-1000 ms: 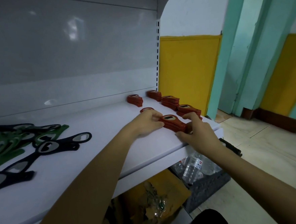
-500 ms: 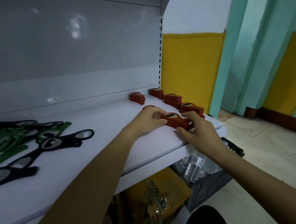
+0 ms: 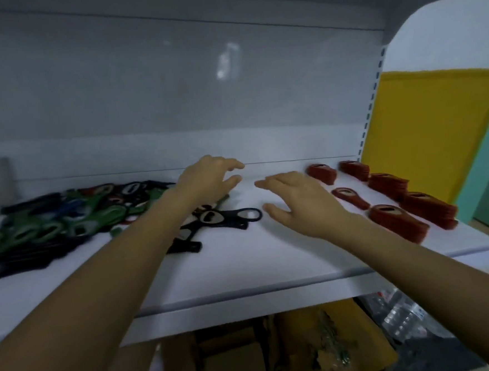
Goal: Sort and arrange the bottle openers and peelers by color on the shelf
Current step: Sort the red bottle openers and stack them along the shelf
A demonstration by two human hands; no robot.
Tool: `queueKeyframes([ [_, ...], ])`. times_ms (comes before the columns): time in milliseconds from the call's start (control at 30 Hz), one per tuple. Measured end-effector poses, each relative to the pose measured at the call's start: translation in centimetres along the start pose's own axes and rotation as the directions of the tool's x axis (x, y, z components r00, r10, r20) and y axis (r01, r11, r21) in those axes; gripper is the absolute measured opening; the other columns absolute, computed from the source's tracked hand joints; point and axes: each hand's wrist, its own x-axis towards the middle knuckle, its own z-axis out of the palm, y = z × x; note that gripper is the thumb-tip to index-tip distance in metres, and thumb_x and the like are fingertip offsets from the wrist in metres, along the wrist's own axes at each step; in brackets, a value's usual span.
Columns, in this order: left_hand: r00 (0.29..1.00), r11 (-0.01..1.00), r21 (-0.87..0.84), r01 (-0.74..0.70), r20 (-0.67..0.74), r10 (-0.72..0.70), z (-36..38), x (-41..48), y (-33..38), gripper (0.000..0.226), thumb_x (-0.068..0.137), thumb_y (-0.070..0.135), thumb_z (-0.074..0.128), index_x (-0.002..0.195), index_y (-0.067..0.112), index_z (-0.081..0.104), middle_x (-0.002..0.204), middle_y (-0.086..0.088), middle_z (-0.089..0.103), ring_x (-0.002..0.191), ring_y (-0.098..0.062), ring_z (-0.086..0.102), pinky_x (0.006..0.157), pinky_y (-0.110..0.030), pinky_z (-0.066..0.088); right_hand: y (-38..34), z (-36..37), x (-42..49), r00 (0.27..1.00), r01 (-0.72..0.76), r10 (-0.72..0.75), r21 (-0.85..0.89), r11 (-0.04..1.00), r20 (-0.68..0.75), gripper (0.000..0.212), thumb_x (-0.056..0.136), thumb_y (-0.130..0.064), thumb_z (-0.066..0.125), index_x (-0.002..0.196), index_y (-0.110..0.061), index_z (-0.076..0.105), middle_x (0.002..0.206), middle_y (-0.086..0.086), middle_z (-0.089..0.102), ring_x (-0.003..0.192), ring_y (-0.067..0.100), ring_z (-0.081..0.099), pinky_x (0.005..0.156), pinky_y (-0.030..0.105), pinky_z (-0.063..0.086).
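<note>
- The left hand (image 3: 208, 179) and right hand (image 3: 299, 201) hover apart over the shelf (image 3: 272, 264), fingers loosely spread, holding nothing.
- Black openers (image 3: 231, 218) lie overlapping, just below and between the hands.
- A green-and-black pile (image 3: 52, 225) lies left of the left hand, and red stacks (image 3: 396, 224) lie right of the right hand.
- The openers look flat, stiff and light. They are probably best pinched at the narrow waist and lifted clear of tangled neighbours.

Five red stacks (image 3: 398, 224) and one single red opener (image 3: 349, 197) on the right of the shelf (image 3: 272, 264).
On the left, a heap of green and black openers (image 3: 52, 227) is too tangled to count; at least two black openers (image 3: 231, 216) lie at its near right edge.
</note>
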Motion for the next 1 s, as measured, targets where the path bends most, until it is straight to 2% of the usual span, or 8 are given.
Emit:
queueKeyframes([
  [233, 0.966, 0.956, 0.165, 0.242, 0.048, -0.253, -4.4, -7.0, -15.8, 0.046, 0.095, 0.039, 0.044, 0.139, 0.025, 0.042, 0.137, -0.011, 0.048, 0.123, -0.030, 0.045, 0.100, -0.043, 0.041, -8.8, 5.7, 10.9, 0.973, 0.037, -0.088, 0.230, 0.973, 0.214, 0.046, 0.095, -0.035, 0.046, 0.139, -0.022, 0.039, 0.139, 0.007, 0.045, 0.123, 0.025, 0.040, 0.103, 0.035, 0.034],
  [400, 0.763, 0.809, 0.347, 0.474, 0.298, -0.574, -5.4, -11.9, -23.1, 0.075, 0.083, 0.075, 0.029, 0.147, 0.042, 0.007, 0.159, 0.000, 0.002, 0.144, -0.031, 0.007, 0.115, -0.051, 0.012, -14.3, 10.3, 16.5, 0.916, -0.036, -0.086, 0.294, 0.955, 0.391, 0.052, 0.095, -0.046, 0.039, 0.144, -0.030, 0.030, 0.153, 0.006, 0.021, 0.141, 0.025, 0.017, 0.115, 0.037, 0.013],
  [600, 0.787, 0.894, 0.236, 0.381, 0.425, -0.447, -5.5, -13.3, -22.7, 0.074, 0.081, 0.074, 0.034, 0.144, 0.049, 0.005, 0.158, 0.005, -0.011, 0.144, -0.025, -0.014, 0.113, -0.054, -0.006, -15.6, 12.1, 18.5, 0.924, -0.089, -0.005, 0.227, 0.970, 0.382, 0.043, 0.098, -0.033, 0.038, 0.139, -0.019, 0.042, 0.145, 0.006, 0.041, 0.131, 0.023, 0.038, 0.108, 0.034, 0.030],
  [733, 0.802, 0.944, 0.146, 0.296, 0.499, -0.329, -6.3, -14.4, -21.1, 0.072, 0.080, 0.075, 0.037, 0.142, 0.053, 0.008, 0.158, 0.007, -0.010, 0.144, -0.021, -0.017, 0.113, -0.051, -0.012, -14.8, 11.6, 18.0, 0.894, -0.096, -0.027, 0.250, 0.963, 0.447, 0.038, 0.099, -0.020, 0.036, 0.135, -0.012, 0.047, 0.145, 0.008, 0.040, 0.135, 0.023, 0.034, 0.111, 0.030, 0.024],
  [833, 0.792, 0.951, 0.001, 0.310, 0.554, -0.258, -7.2, -14.6, -20.5, 0.057, 0.081, 0.074, 0.033, 0.134, 0.054, 0.034, 0.155, 0.011, 0.018, 0.145, -0.016, 0.003, 0.117, -0.048, -0.004, -14.3, 10.7, 17.5, 0.865, -0.094, -0.056, 0.272, 0.958, 0.499, 0.041, 0.097, -0.013, 0.041, 0.137, -0.013, 0.043, 0.145, 0.007, 0.039, 0.133, 0.019, 0.035, 0.107, 0.021, 0.020],
  [900, 0.859, 0.950, -0.118, 0.288, 0.471, -0.202, -8.0, -13.8, -21.1, 0.041, 0.088, 0.064, 0.036, 0.114, 0.042, 0.058, 0.129, 0.008, 0.054, 0.128, -0.017, 0.041, 0.112, -0.040, 0.024, -14.0, 10.3, 17.4, 0.860, -0.084, -0.078, 0.291, 0.953, 0.504, 0.044, 0.094, -0.012, 0.048, 0.137, -0.014, 0.043, 0.142, 0.004, 0.042, 0.129, 0.017, 0.038, 0.102, 0.016, 0.023],
  [933, 0.897, 0.949, -0.132, 0.285, 0.387, -0.215, -8.3, -13.0, -22.1, 0.036, 0.093, 0.054, 0.039, 0.111, 0.033, 0.062, 0.121, 0.004, 0.059, 0.117, -0.019, 0.050, 0.104, -0.034, 0.033, -13.9, 10.1, 17.4, 0.857, -0.088, -0.080, 0.297, 0.951, 0.510, 0.044, 0.093, -0.013, 0.050, 0.137, -0.015, 0.044, 0.141, 0.003, 0.043, 0.128, 0.016, 0.040, 0.102, 0.016, 0.024],
  [1000, 0.902, 0.934, -0.028, 0.356, 0.273, -0.335, -8.6, -11.5, -24.7, 0.039, 0.099, 0.037, 0.039, 0.129, 0.018, 0.054, 0.135, -0.004, 0.052, 0.122, -0.022, 0.048, 0.101, -0.027, 0.034, -13.7, 10.0, 17.5, 0.858, -0.094, -0.077, 0.304, 0.948, 0.508, 0.043, 0.092, -0.014, 0.052, 0.135, -0.015, 0.047, 0.137, 0.004, 0.046, 0.124, 0.016, 0.042, 0.103, 0.020, 0.029],
])
